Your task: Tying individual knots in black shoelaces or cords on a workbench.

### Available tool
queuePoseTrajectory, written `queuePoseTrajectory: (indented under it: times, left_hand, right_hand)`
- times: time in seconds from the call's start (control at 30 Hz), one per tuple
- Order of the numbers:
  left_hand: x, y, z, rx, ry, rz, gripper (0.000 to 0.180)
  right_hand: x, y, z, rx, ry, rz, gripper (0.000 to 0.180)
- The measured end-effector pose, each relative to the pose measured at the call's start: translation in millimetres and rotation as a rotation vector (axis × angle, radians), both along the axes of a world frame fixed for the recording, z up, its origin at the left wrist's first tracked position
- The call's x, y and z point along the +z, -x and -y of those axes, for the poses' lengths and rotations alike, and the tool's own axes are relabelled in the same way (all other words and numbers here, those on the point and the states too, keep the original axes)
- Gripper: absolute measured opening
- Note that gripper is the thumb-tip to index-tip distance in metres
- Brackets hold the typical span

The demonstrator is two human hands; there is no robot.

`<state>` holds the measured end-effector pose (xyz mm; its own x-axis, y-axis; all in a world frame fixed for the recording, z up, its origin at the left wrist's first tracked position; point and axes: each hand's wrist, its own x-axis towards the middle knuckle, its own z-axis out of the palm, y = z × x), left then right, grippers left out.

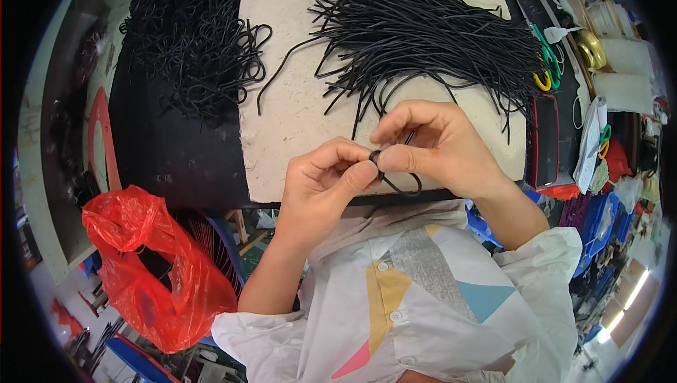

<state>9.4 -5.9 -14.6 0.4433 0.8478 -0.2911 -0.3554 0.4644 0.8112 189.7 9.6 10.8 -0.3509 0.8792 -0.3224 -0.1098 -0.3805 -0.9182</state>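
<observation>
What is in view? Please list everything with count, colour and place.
Table: one, black, centre
Board: one, beige, on table
Straight cords: many, black, on board
Tangled cords: many, black, upper left
Held cord: one, black, centre
Bag: one, red, lower left
Scissors: count unclear, green-yellow handles, right
Flat device: one, black-red, right
Clutter: uncountable, mixed, both sides
Shirt: one, mostly white, below
Left grip: one, bare, on cord
Right grip: one, bare, on cord

No text, label, number or sign can be read. A small pale mark [163,178] on the dark counter [190,154], left of the frame's middle, is too tiny to make out. Whether the fine speckling of the grey patch [431,274] on the shirt [465,344], at lower middle, includes lettering cannot be told.
</observation>
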Motion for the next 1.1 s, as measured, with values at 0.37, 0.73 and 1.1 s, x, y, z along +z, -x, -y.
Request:
queuePoseTrajectory:
  times: [0.37, 0.73, 1.1]
  left_hand:
    - [19.3, 1.5, -1.1, -0.012, -0.055, -0.209, 0.014]
    - [20.9, 4.8, -4.6, 0.022, -0.265, -0.368, 0.015]
    - [19.1, 4.3, -6.8, 0.052, -0.204, -0.448, 0.011]
  right_hand:
    - [-6.9, 4.0, 8.5, -0.06, 0.007, -0.21, 0.013]
    - [2.2, 0.7, 9.1, 0.013, 0.045, 0.066, 0.006]
    - [0.7, 1.5, 13.6, -0.044, -0.521, 0.48, 0.011]
